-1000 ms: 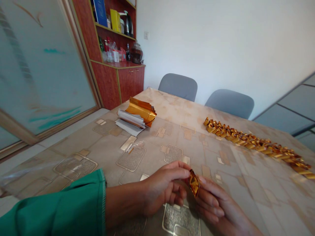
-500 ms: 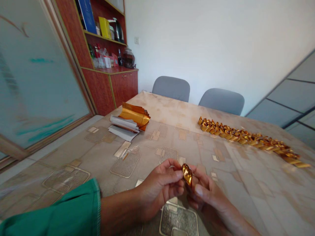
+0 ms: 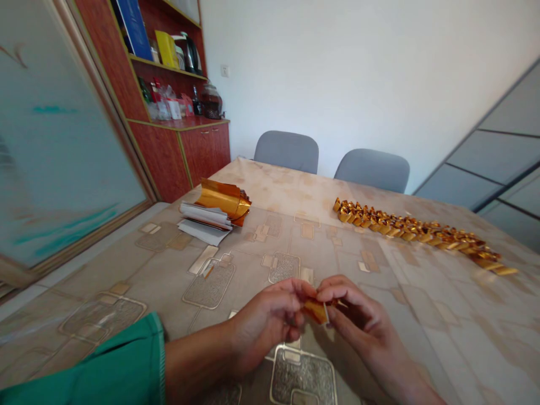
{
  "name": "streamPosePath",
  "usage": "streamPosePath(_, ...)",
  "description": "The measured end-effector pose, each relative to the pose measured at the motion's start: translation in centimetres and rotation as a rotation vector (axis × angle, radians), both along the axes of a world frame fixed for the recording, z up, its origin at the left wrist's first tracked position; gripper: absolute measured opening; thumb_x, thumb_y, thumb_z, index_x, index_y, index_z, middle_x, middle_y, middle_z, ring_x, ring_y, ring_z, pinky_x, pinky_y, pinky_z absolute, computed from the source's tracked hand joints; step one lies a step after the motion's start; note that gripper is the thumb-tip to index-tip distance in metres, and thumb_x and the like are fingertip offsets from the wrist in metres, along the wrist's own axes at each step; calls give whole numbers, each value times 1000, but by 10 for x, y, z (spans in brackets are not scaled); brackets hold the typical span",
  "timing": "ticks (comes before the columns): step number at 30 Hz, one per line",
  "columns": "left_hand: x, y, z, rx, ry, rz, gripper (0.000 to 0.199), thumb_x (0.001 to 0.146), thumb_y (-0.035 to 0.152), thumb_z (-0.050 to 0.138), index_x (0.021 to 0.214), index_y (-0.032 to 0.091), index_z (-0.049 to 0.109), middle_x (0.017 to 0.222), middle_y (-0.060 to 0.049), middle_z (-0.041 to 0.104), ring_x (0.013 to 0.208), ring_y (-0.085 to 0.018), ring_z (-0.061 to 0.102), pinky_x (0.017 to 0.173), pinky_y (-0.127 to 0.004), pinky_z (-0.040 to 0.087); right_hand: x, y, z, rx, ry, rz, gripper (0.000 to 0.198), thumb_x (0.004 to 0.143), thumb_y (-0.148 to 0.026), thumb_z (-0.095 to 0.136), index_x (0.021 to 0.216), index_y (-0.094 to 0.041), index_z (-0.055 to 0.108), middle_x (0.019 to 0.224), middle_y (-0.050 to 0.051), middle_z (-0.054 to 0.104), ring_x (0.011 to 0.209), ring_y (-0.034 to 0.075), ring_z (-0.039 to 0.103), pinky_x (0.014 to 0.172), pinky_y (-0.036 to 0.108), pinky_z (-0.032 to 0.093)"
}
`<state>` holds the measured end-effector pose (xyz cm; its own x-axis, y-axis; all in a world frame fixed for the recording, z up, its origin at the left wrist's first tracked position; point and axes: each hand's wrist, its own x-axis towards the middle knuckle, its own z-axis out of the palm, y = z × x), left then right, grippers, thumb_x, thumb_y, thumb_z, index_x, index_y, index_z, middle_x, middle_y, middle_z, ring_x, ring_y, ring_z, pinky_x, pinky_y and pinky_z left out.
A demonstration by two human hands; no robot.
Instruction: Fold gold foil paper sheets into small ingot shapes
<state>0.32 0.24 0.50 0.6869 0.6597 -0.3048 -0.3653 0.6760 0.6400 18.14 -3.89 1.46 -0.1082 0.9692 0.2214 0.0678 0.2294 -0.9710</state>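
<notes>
Between my hands, above the near part of the table, is a small folded piece of gold foil paper (image 3: 315, 311). My left hand (image 3: 270, 320) pinches its left side, fingers curled. From the right, my right hand (image 3: 358, 320) grips the opposite end between thumb and fingertips. Part of the piece is hidden behind the fingers. Farther right on the table lie rows of folded gold foil pieces (image 3: 405, 229), lined up close together. At the back left rests a stack of gold foil sheets (image 3: 221, 198), with white-backed sheets (image 3: 205, 216) in front of it.
A patterned cloth covers the table (image 3: 253, 259). Two grey chairs (image 3: 287, 151) stand at its far side, against a white wall. A red-brown cabinet (image 3: 181, 154) with bottles and a kettle is at the back left, beside a frosted glass door (image 3: 67, 135).
The gold piece has been turned from upright to a flatter tilt, now showing a pale edge. My right hand's fingers have come over its top. The view has shifted slightly right.
</notes>
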Motion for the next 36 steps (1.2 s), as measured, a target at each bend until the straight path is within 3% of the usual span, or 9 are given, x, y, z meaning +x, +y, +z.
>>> streamPosePath(3, -2, 4, -1, -29, 24, -104, 25, 72, 26, 72, 90, 15, 59, 77, -1, 60, 61, -8, 47, 57, -22, 32, 5, 0, 3, 101, -168, 41, 15, 94, -22, 56, 93, -27, 70, 88, 3, 62, 82, 18, 59, 71, 32, 43)
streamPosePath(6, -1, 4, -1, -67, 3, -139, 28, 73, 22, 76, 93, 16, 58, 77, 0, 60, 58, -6, 45, 55, -20, 28, 6, -3, 3, 115, -190, 41, 14, 92, -23, 60, 101, -28, 70, 94, 3, 62, 85, 18, 58, 72, 32, 44)
streamPosePath(8, -1, 3, -1, -93, -65, -120, 31, 72, 17, 79, 95, 16, 58, 76, 2, 58, 58, -5, 46, 54, -18, 27, 5, -4, 1, 19, -82, -36, 17, 90, -30, 65, 107, -28, 69, 93, 3, 62, 83, 18, 57, 71, 31, 44)
streamPosePath(11, -1, 2, -1, -113, -192, -76, 34, 71, 12, 81, 96, 18, 59, 79, 2, 59, 62, -5, 50, 54, -16, 28, 4, -3, -5, -269, 203, -100, 24, 87, -41, 70, 105, -24, 68, 82, 1, 60, 73, 15, 54, 66, 28, 44)
streamPosePath(14, -1, 1, -3, -114, -255, -79, 35, 71, 11, 82, 98, 19, 61, 86, 0, 61, 66, -6, 55, 55, -15, 30, 1, -1, -9, -509, 478, 81, 26, 87, -43, 69, 86, -17, 68, 66, -2, 53, 57, 10, 43, 56, 23, 41)
streamPosePath(17, -1, 0, -4, -98, -255, -89, 34, 72, 12, 83, 99, 19, 62, 89, -1, 63, 71, -8, 59, 61, -16, 37, 0, -1, -8, -607, 641, 228, 30, 89, -40, 68, 74, -14, 64, 56, -5, 45, 48, 6, 31, 47, 18, 32)
streamPosePath(23, -2, -2, 1, -73, -181, -70, 34, 71, 20, 84, 97, 17, 62, 85, -1, 63, 71, -8, 59, 67, -20, 43, 4, -5, -9, -642, 772, 418, 47, 99, -34, 53, 55, -17, 49, 44, -10, 33, 36, 3, 21, 36, 16, 21)
streamPosePath(31, -1, -6, 2, 13, -81, -86, 42, 71, 34, 84, 96, 17, 54, 77, 0, 61, 64, -8, 56, 61, -21, 43, -2, -6, -7, -640, 744, 434, 43, 93, -33, 64, 55, -17, 48, 42, -11, 32, 36, 3, 21, 35, 15, 19)
streamPosePath(36, -2, -7, 4, 70, -4, -93, 45, 72, 37, 80, 99, 20, 49, 79, 1, 61, 62, -9, 54, 58, -22, 46, -3, -7, -9, -690, 719, 341, 32, 89, -34, 69, 65, -16, 60, 44, -11, 34, 37, 4, 19, 36, 16, 19)
